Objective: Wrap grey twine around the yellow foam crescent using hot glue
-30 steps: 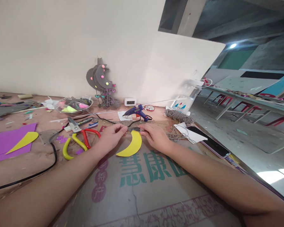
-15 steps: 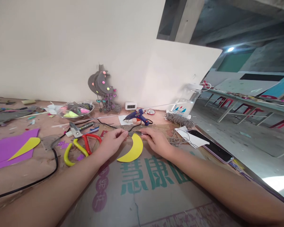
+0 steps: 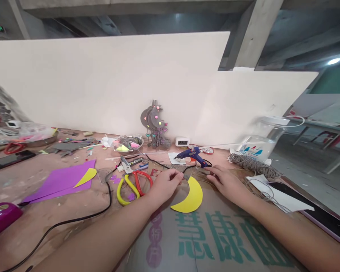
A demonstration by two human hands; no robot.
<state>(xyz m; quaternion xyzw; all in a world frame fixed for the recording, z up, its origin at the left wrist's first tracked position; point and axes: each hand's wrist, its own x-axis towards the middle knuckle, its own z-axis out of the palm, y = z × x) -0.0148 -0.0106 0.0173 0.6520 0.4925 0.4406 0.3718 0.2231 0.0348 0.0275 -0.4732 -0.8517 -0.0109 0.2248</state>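
Pinkish, scuffed desk (image 3: 82, 206), scraps scattered over it; a pale panel (image 3: 73, 83) stands along the back, concrete beams and one pillar (image 3: 257, 34) above, one lit lamp (image 3: 334, 61) far right. In front of me a printed grey sheet (image 3: 170, 257) covers the surface (big green characters, purple discs beside them). On it, one yellow crescent (image 3: 192, 198), lying between my two hands, its upper tip by my left fingertips. Left hand (image 3: 167, 185): thumb and forefinger pinched together on a small grey piece (image 3: 186, 176), mostly hidden. Right hand (image 3: 226, 185): fingers apart, resting just beyond the crescent, near the glue gun. Counts: one blue glue gun (image 3: 193, 154), one white clock (image 3: 182, 142), one pair of scissors (image 3: 127, 166) near my left wrist (one handle red, one yellow), one yellow offcut (image 3: 86, 177) on overlapping purple sheets (image 3: 56, 185), one clear jug (image 3: 268, 138), one bundle of grey yarn (image 3: 252, 165). Against the panel, one decoration of stacked grey crescents (image 3: 155, 118); overlap prevents counting its layers.
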